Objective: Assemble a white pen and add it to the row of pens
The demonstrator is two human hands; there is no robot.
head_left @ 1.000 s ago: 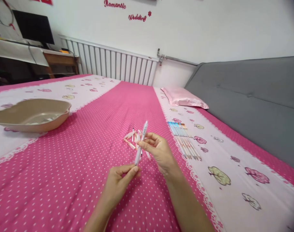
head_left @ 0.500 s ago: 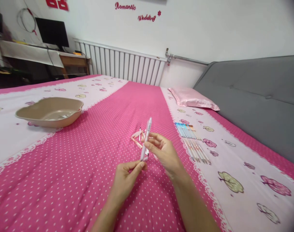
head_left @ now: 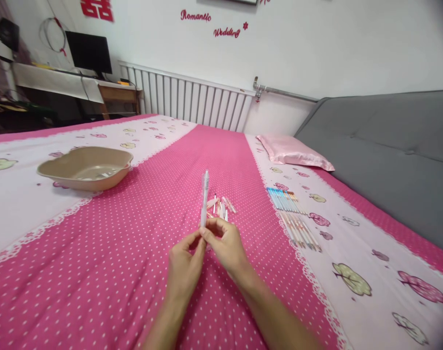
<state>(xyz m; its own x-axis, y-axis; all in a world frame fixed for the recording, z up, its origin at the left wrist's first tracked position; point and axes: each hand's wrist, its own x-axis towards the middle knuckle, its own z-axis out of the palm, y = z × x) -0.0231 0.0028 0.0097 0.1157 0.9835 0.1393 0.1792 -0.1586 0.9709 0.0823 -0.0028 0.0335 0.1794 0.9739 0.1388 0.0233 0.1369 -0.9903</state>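
Note:
A pale, whitish-pink pen (head_left: 205, 197) stands nearly upright between my hands over the pink dotted bed cover. My left hand (head_left: 186, 257) pinches it at its bottom end. My right hand (head_left: 223, 243) also grips the lower part, its fingertips touching those of the left. Just beyond the hands lies a loose pile of pen parts (head_left: 221, 206), pinkish and white, partly hidden by the right hand. To the right, blue and orange pens (head_left: 287, 200) lie in a neat row. Below them is a second row of pale pink pens (head_left: 300, 231).
A beige plastic basin (head_left: 86, 182) with small light pieces inside stands on the left of the bed. A pink pillow (head_left: 296, 151) lies by the grey headboard (head_left: 381, 131). Behind the bed are a white radiator (head_left: 185, 95) and a desk with a monitor (head_left: 89, 52).
My right hand has slid down from the pen's middle to its lower end, meeting my left hand. The pen has shifted left and stands more upright. The view has tilted slightly.

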